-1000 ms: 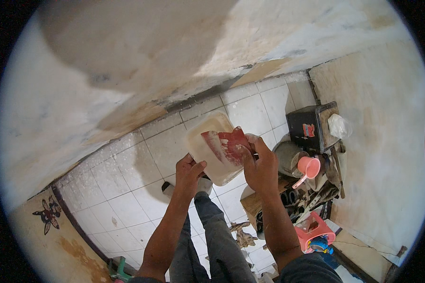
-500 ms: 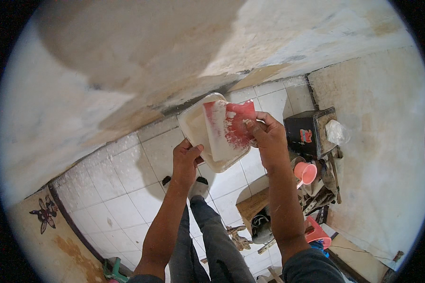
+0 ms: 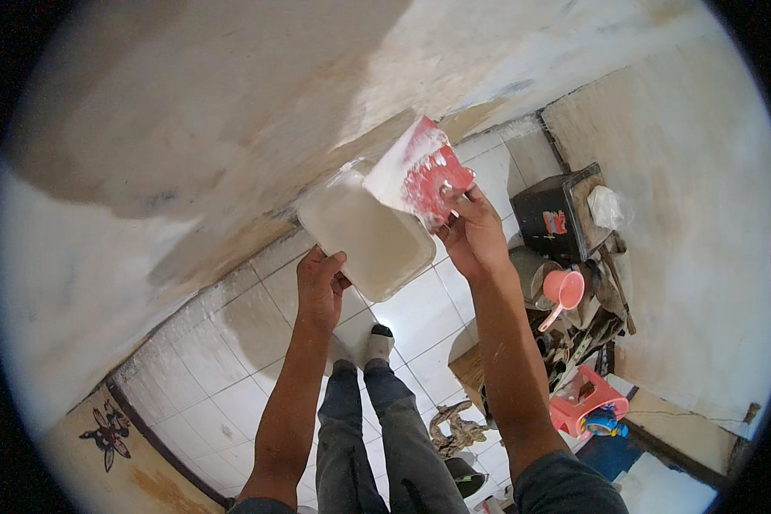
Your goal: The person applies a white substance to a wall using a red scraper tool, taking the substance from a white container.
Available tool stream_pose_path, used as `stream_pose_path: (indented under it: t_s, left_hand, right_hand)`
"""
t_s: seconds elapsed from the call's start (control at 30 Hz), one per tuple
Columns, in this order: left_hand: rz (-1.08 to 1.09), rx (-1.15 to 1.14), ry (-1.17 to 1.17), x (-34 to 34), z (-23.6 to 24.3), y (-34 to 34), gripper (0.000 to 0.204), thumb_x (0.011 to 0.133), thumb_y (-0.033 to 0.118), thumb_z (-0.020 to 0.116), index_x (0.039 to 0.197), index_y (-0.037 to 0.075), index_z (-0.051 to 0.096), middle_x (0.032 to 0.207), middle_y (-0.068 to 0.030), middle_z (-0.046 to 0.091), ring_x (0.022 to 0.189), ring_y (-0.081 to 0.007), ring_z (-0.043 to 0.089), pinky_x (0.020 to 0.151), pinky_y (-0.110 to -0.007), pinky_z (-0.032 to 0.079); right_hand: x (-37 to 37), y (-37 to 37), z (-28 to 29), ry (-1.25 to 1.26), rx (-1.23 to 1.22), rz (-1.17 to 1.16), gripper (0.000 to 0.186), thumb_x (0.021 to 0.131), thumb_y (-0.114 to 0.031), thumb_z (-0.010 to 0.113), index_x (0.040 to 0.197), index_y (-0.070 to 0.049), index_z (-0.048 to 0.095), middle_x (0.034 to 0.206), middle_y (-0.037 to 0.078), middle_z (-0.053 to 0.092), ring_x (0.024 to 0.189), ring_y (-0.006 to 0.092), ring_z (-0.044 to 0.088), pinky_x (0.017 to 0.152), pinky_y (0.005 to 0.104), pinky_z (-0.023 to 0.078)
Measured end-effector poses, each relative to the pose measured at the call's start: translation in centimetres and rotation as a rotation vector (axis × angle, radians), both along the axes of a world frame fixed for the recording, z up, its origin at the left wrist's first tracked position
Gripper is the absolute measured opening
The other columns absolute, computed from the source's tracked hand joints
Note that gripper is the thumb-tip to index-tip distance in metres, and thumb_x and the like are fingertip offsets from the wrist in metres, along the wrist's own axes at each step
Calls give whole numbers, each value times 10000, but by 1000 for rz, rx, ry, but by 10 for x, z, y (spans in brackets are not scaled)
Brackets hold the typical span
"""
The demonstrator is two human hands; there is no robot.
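My left hand (image 3: 320, 283) grips the near-left edge of a pale, shallow plastic tub (image 3: 403, 285), thumb on the rim and fingers beneath. A thin whitish layer coats its inside. My right hand (image 3: 474, 236) pinches a flat red spreader (image 3: 433, 171) by its near-right side. White paste covers the spreader's left part and streaks the rest. It is tilted over the tub's far-right part and hides that corner; whether the two touch, I cannot tell.
A stained, patchy wall (image 3: 257, 111) rises just beyond the tub. On the right of the white tiled floor (image 3: 420, 317) are a black box (image 3: 546, 218) with a plastic bag (image 3: 608, 212), a pink dipper (image 3: 564, 287), a pink stool (image 3: 578, 407) and a piece of driftwood (image 3: 458, 428).
The spreader has been raised and turned toward the tub's far-right corner, uncovering more of the tub's inside. My left hand and the tub have shifted slightly left. The view has moved a little.
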State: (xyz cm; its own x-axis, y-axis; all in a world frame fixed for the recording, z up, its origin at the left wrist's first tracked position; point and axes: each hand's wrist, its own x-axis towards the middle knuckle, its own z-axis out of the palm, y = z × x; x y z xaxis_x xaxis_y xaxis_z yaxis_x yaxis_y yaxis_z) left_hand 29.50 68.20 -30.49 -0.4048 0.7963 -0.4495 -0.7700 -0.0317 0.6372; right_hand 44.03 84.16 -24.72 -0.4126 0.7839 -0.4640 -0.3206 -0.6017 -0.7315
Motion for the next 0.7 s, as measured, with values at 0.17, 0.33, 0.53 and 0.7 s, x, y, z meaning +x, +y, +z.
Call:
stream_pose_path:
  t_s: [0.17,0.33,0.53,0.7]
  left_hand:
    - [-33,8,2,-10,-7,-12,342,806,120,570,1123,-5,540,990,-87,628,825,-159,644,743,-302,543]
    - [-82,-70,33,-21,-9,-31,351,806,104,559,1136,-12,531,997,-84,627,841,-152,641,733,-307,543]
    - [-104,-112,-1,-25,-12,-60,327,801,69,543,1115,-23,542,994,-92,629,839,-171,649,719,-323,554]
    - [-112,-159,-26,-21,0,-73,305,795,63,555,1090,-10,565,982,-90,640,851,-162,656,751,-326,572]
  right_hand:
    - [-26,12,-9,3,-10,-93,239,851,-42,575,1084,-52,522,978,52,592,831,165,590,690,307,523]
    - [-43,10,1,-24,-15,-135,159,838,2,532,982,-65,518,909,30,564,792,155,556,683,301,520]
    - [-52,-3,0,-22,-9,-256,161,831,5,530,976,-62,529,873,21,563,744,136,534,698,310,515]
    - [-57,8,-1,-42,58,-247,237,851,-30,508,1082,-70,477,922,69,597,763,173,592,649,346,510]
